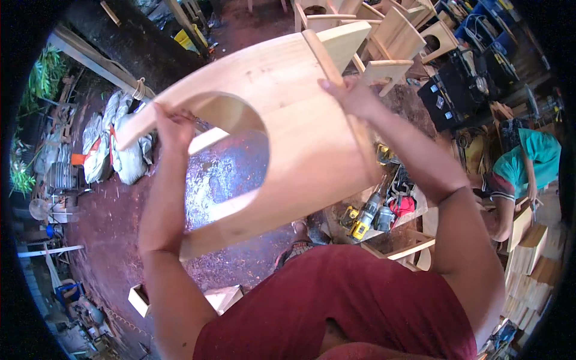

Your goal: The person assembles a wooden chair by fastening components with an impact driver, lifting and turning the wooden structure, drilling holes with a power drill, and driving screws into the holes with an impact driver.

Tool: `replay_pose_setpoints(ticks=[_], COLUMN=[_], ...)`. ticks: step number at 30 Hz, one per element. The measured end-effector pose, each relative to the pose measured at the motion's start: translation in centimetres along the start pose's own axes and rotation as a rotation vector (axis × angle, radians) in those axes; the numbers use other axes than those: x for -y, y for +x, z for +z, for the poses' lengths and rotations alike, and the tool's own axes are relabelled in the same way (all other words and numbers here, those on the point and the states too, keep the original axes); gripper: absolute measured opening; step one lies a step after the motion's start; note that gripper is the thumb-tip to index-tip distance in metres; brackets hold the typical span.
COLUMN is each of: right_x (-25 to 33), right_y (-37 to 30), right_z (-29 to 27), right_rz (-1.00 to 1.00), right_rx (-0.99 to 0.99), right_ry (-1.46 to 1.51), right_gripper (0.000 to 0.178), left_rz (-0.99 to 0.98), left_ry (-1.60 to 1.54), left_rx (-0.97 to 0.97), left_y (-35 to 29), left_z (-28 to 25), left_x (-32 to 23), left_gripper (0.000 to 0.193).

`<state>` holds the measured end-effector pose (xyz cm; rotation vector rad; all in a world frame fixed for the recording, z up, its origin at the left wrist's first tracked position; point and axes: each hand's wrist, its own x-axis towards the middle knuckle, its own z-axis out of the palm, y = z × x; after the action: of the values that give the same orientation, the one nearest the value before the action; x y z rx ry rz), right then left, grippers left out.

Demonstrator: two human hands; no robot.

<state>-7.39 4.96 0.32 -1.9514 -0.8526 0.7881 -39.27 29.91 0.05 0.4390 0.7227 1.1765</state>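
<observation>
i see the left hand clamped on the wooden piece beside its round hole, the right hand gripping its other end. it tilts above the floor, blocking part of my view. beyond: yellow drill to the right, white sacks left, wooden chairs ahead, a person in green far right.

You've got two hands in frame, left hand plus right hand, and one big wooden assembly. I count one co-worker at right, one black case upper right, and at least three other wooden parts up top.
</observation>
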Motion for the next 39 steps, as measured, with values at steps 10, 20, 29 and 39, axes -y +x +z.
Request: replay_pose_setpoints(ticks=[10,20,29,39], right_x=[-2.1,-17.5,-28.8,-37.5], right_y=[-13.6,-16.1,-8.5,-13.5], right_z=[17.8,12.6,25.4,32.6], right_rz=[-0.215,0.228,0.418,0.691], right_rx=[0.531,0.564,0.179,-0.029], right_ry=[0.748,0.373,0.079,0.465], right_gripper=[0.058,0.062,0.090,0.082], left_rz=[0.438,0.142,0.060,-0.202], left_ry=[0.463,0.748,0.647,0.808], left_rx=[0.216,0.288,0.367,0.599], left_y=[0.7,-8.6,-15.5,-18.0], left_z=[11.9,9.1,9.1,16.8], left_x=[-12.4,-9.5,-6.6,6.7], left_gripper=[0.057,0.059,0.056,0.041])
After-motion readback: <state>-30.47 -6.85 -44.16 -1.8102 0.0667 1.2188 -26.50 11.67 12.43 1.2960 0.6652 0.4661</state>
